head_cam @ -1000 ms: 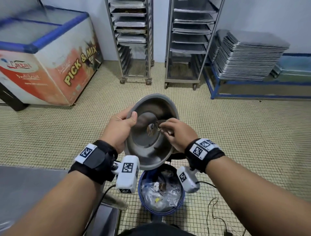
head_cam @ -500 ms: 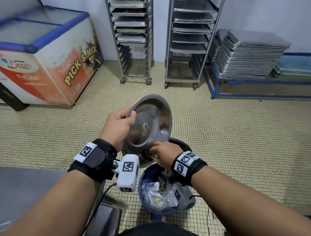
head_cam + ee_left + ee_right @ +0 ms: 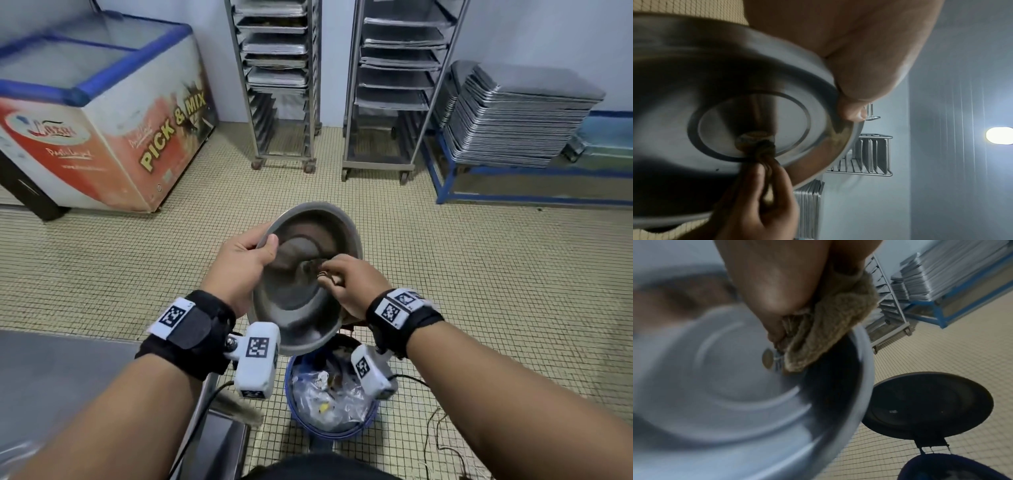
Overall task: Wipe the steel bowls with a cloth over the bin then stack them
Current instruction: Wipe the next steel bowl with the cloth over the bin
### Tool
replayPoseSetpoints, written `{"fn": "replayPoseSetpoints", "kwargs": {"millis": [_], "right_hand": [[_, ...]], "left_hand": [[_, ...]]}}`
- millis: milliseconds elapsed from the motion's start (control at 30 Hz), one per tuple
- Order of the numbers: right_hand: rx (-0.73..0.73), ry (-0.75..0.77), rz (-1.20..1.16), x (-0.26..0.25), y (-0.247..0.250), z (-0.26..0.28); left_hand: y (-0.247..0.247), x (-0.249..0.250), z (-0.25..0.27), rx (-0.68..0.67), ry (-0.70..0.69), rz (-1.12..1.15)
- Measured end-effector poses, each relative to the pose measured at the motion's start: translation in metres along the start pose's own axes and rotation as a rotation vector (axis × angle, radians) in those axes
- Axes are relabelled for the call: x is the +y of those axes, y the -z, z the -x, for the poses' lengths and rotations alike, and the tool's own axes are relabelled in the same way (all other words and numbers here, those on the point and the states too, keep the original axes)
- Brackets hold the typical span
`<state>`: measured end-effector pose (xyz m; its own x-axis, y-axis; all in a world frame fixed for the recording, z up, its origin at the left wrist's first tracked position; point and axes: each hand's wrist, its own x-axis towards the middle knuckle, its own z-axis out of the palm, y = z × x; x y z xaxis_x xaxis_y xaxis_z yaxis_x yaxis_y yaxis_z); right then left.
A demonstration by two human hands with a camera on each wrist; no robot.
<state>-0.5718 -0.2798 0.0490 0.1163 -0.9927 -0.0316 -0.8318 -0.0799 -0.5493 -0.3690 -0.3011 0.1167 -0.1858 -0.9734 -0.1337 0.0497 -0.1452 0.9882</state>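
Note:
A steel bowl is tilted on edge above the blue bin, its inside facing me. My left hand grips its left rim, thumb inside. In the left wrist view that thumb lies over the bowl's rim. My right hand holds a bunched tan cloth and presses it against the middle of the bowl, beside a small round sticker. The cloth shows dark between the fingers in the left wrist view.
The bin's black lid stands open behind it; crumpled plastic lies inside. A steel counter is at lower left. A chest freezer, two tray racks and stacked trays line the far wall. Cables trail on the tiled floor.
My right hand with the cloth went down to the bowl's lower rim, then came back up to its centre. The bowl has turned its inside more towards me.

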Motion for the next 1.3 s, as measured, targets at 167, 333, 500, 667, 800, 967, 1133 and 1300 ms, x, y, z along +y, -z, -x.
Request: {"fn": "replayPoseSetpoints", "kwargs": {"millis": [167, 333, 500, 667, 800, 967, 1133, 1300], "right_hand": [[-0.160, 0.037, 0.146, -0.008, -0.027, 0.006], [-0.336, 0.057, 0.188, -0.005, -0.034, 0.015], [-0.265, -0.085, 0.043, 0.019, -0.022, 0.031], [0.042, -0.078, -0.250, 0.007, 0.001, 0.031], [0.053, -0.016, -0.163, -0.005, -0.008, 0.017], [-0.110, 0.014, 0.005, -0.009, -0.041, 0.022], [-0.219, 0.012, -0.017, 0.004, -0.043, 0.036], [-0.086, -0.243, -0.351, 0.024, -0.025, 0.053]], "left_hand": [[0.000, 0.006, -0.005, 0.038, -0.011, 0.053], [0.011, 0.006, -0.007, 0.105, -0.017, 0.026], [0.021, 0.012, -0.007, 0.151, -0.024, 0.025], [0.023, 0.002, -0.006, 0.143, 0.012, 0.058], [0.005, 0.003, 0.000, 0.048, 0.016, 0.059], [-0.002, 0.005, 0.000, 0.042, -0.008, 0.069], [0.010, -0.004, 0.000, 0.106, 0.011, 0.091], [0.026, 0.005, -0.002, 0.154, -0.008, 0.119]]}}
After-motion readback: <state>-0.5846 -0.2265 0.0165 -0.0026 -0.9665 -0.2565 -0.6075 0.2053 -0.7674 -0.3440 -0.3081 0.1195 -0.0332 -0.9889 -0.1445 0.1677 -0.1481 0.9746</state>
